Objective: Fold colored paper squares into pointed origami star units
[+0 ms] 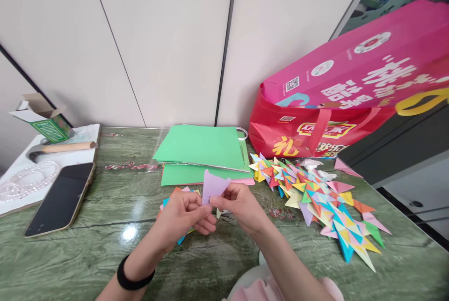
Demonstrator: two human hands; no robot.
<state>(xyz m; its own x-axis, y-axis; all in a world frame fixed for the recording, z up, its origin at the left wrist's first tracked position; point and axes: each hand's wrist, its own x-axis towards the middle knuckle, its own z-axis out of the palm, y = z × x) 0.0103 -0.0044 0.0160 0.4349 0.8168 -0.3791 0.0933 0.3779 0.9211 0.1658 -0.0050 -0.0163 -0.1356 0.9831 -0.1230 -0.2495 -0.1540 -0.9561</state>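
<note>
A small piece of folded lilac paper [213,186] is held up between my two hands above the table. My left hand [185,214] pinches its lower left edge, thumb on the near side. From the right, my right hand [242,205] grips the lower right part with thumb and fingers. Partly hidden behind my left hand lie small coloured paper pieces [181,239]. A pale paper tip [219,213] shows between the hands. To the right spreads a heap of folded paper triangles [315,193] in many colours.
Green paper sheets [199,146] lie behind my hands. A red gift bag [273,128] and a pink bag [315,85] stand at the back right. On the left are a phone [61,198], a wooden-handled tool [68,147], a pearl string [31,181] and an opened green box [52,128].
</note>
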